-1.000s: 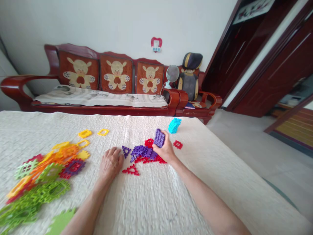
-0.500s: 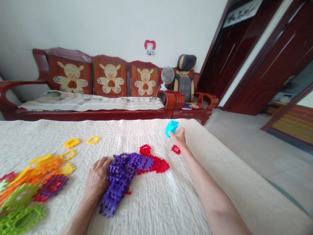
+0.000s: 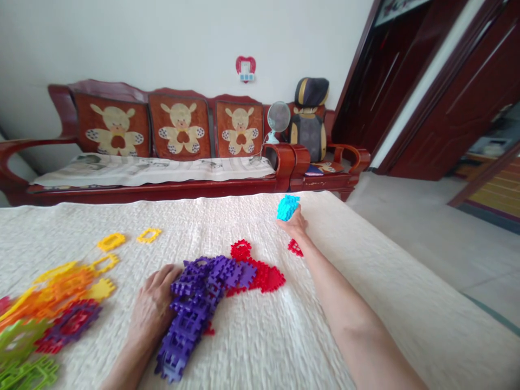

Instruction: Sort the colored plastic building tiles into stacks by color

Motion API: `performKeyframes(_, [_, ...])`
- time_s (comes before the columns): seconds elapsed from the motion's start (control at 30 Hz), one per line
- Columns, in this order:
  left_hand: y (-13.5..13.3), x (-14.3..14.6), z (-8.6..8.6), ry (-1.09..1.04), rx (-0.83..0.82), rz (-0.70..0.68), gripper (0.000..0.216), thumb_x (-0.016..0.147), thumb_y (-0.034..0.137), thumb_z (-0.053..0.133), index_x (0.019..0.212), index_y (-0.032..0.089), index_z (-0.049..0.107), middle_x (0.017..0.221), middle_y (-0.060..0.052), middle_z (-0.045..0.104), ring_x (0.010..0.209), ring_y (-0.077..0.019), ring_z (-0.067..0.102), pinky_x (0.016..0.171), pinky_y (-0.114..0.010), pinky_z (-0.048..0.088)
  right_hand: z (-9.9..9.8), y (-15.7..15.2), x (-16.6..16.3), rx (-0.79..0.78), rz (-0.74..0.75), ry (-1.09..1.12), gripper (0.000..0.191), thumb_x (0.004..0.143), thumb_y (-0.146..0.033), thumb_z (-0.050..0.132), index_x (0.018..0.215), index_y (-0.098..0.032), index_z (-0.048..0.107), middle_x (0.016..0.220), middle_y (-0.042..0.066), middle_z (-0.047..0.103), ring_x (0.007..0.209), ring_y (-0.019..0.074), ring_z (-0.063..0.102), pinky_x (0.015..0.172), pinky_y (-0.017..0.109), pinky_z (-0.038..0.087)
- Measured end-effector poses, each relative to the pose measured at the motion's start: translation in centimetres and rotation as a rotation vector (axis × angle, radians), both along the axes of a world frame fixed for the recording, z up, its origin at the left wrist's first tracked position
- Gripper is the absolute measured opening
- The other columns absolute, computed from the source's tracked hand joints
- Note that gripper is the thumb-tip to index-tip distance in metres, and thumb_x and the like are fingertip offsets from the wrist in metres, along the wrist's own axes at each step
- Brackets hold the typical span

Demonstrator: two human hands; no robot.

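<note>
My right hand reaches far across the white quilted cloth and is closed round a stack of cyan plastic tiles, lifted a little. My left hand rests on the cloth with its fingers curled against a spilled row of purple interlocking tiles. Red tiles lie just beyond the purple ones, and a single red tile sits under my right wrist.
A heap of orange, yellow, green and magenta tiles lies at the left, with two yellow rings beyond it. A red wooden sofa with bear cushions stands behind the cloth. Bare floor and dark doors are to the right.
My right hand let the purple stack fall into a row by my left hand, then reached out and closed on the cyan stack.
</note>
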State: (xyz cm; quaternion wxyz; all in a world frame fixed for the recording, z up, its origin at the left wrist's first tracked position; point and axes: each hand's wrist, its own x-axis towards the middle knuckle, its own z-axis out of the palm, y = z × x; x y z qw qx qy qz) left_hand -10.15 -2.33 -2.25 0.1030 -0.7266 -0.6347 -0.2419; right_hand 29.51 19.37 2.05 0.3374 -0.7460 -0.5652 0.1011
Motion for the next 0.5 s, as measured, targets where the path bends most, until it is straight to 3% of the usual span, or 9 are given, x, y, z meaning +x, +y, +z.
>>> performKeyframes(0.27, [0.0, 0.3, 0.3, -0.039, -0.030, 0.004, 0.038, 0.087, 0.023, 0.048, 0.121, 0.021, 0.065, 0.130, -0.011, 0.063, 0.113, -0.0296, 0.059, 0.094, -0.043, 0.050, 0.7, -0.7, -0.5, 0.069, 0.092, 0.061, 0.085, 0.072, -0.036, 0.072, 0.145, -0.019, 0.033, 0.123, 0.012, 0.068, 0.112, 0.0307, 0.067, 0.097, 0.043, 0.051])
performKeyframes(0.5, [-0.8, 2.4, 2.4, -0.092, -0.139, 0.080, 0.035, 0.089, 0.021, 0.049, 0.121, 0.020, 0.063, 0.129, -0.011, 0.062, 0.116, -0.0295, 0.055, 0.097, -0.044, 0.047, 4.2, -3.6, -4.6, 0.071, 0.279, 0.046, 0.070, 0.073, -0.032, 0.075, 0.135, -0.018, 0.046, 0.109, 0.011, 0.073, 0.100, 0.0302, 0.071, 0.082, 0.036, 0.053])
